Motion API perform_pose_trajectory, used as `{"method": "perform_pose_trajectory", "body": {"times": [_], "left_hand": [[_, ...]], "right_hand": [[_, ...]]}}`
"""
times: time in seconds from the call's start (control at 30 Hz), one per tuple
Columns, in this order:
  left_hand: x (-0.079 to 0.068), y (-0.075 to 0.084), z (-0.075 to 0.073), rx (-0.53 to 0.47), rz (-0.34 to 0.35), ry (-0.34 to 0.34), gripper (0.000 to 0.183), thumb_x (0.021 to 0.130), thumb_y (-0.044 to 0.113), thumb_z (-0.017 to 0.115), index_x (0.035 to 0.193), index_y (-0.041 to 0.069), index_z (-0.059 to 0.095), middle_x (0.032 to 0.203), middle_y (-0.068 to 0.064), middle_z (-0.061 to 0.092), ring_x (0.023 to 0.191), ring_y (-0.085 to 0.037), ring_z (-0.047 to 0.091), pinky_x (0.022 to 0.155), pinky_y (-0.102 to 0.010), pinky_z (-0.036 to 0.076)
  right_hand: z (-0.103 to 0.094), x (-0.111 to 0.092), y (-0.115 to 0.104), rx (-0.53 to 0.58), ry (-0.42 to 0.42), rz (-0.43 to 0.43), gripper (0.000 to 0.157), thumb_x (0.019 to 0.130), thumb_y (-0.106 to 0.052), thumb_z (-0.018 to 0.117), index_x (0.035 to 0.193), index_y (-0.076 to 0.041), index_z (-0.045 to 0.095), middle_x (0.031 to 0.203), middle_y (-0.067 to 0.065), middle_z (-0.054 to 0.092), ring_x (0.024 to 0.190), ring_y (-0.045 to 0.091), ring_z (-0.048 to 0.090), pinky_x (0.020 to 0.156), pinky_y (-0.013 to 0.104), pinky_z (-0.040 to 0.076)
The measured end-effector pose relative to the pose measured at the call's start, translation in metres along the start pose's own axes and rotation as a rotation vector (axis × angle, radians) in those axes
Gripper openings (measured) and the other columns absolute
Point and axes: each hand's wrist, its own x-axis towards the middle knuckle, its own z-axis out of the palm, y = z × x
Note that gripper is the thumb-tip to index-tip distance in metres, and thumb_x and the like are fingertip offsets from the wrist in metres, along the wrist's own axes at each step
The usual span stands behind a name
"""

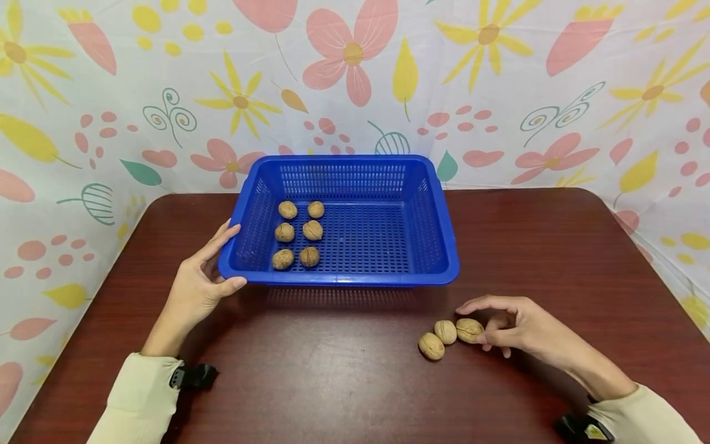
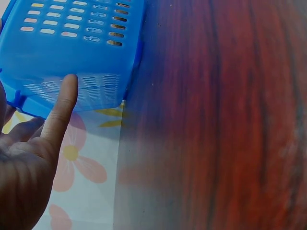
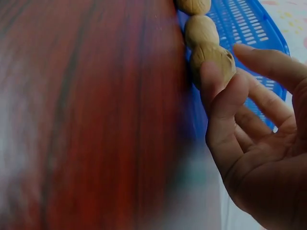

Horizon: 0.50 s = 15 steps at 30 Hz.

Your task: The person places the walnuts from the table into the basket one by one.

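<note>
The step in hand looked like picking up a loose nut, probably to go with those in the basket. The person's right hand (image 1: 524, 327) was at a tan, ridged, oval walnut (image 1: 470, 331) on the dark red-brown wooden worktop (image 1: 333, 382). The thumb lay against the shell and the index fingertip arched just beside its far side, the gap between them narrow; whether the fingers had closed firmly, I could not tell. That nut lay beside a rounder tan walnut (image 1: 445, 332), with a third, oval tan walnut (image 1: 431, 346) next to it.

The left hand (image 1: 195, 280) spread its fingers wide at the near left corner of a blue rectangular plastic basket (image 1: 355, 279) with slotted walls, apparently steadying it. Six brown walnuts (image 1: 313, 230) sat inside in two columns of three, toward the left.

The next move seemed to call for a secure pinch, a lift clear of the neighbouring nuts and over the near rim.

No brand or label could be read. The black strap (image 1: 577, 427) at the right wrist carried a yellow mark (image 1: 596, 433), too small to make out.
</note>
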Motion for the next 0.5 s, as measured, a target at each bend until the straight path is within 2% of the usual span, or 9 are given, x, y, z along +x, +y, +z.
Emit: {"method": "perform_pose_trajectory", "body": {"times": [0.2, 0.37, 0.5], "left_hand": [[0.0009, -0.0008, 0.0002, -0.010, 0.007, 0.001, 0.078, 0.089, -0.008, 0.077, 0.158, 0.007, 0.045, 0.175, -0.010, 0.025, 0.133, 0.001, 0.052, 0.089, -0.015, 0.057], [0.0008, -0.0003, 0.0004, -0.008, -0.001, 0.001, 0.078, 0.089, -0.007, 0.078, 0.159, 0.006, 0.045, 0.175, -0.010, 0.025, 0.133, 0.001, 0.051, 0.089, -0.015, 0.057], [0.0008, 0.0002, 0.0005, -0.009, -0.005, 0.001, 0.078, 0.089, -0.007, 0.077, 0.159, 0.006, 0.045, 0.175, -0.010, 0.024, 0.135, 0.000, 0.050, 0.092, -0.015, 0.056]], "right_hand": [[0.0038, 0.0045, 0.0041, 0.043, -0.035, 0.022, 0.034, 0.094, 0.006, 0.068, 0.128, 0.002, 0.065, 0.074, 0.008, 0.072, 0.067, 0.014, 0.068, 0.051, 0.032, 0.055], [0.0040, 0.0045, 0.0044, 0.027, -0.022, 0.012, 0.031, 0.094, 0.005, 0.069, 0.125, 0.001, 0.067, 0.072, 0.010, 0.071, 0.066, 0.013, 0.067, 0.054, 0.031, 0.056], [0.0014, 0.0026, -0.0008, 0.022, -0.010, 0.012, 0.031, 0.094, 0.006, 0.068, 0.125, 0.003, 0.066, 0.074, 0.006, 0.072, 0.067, 0.014, 0.069, 0.056, 0.032, 0.057]]}}
